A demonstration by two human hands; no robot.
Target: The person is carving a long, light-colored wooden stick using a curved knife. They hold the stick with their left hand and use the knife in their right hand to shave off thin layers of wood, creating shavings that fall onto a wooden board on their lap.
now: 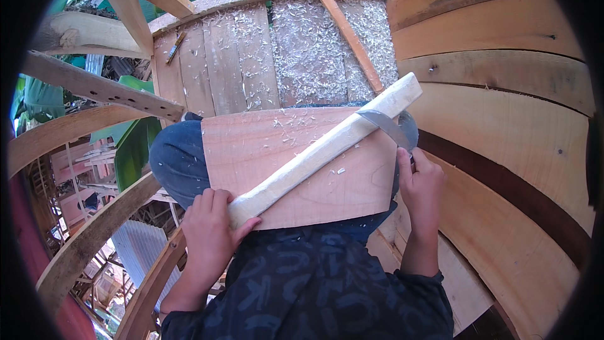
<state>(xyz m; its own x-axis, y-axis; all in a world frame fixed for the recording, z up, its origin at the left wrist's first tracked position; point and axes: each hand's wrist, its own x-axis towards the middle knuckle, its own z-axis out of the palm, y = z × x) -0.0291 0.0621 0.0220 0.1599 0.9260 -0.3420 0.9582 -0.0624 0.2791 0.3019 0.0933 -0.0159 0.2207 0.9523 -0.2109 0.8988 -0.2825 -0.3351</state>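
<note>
A long pale piece of wood [314, 154] lies slantwise over a thin wooden board [251, 145] on my lap. Its near end is gripped by my left hand [212, 220], thumb on one side and fingers on the other. In my right hand [418, 179] is a knife; its handle is mostly hidden in the closed fingers. The knife's curved metal blade [385, 124] rests across the upper part of the wood, near the far end. A few thin shavings [341, 170] are scattered on the board.
Many wood shavings [308, 50] cover the plank floor ahead, where a narrow wooden strip [350, 38] lies. A small tool with a yellowish handle [176, 47] sits at the far left. A plank wall [497, 63] rises on the right; open wooden framing [107, 88] stands on the left.
</note>
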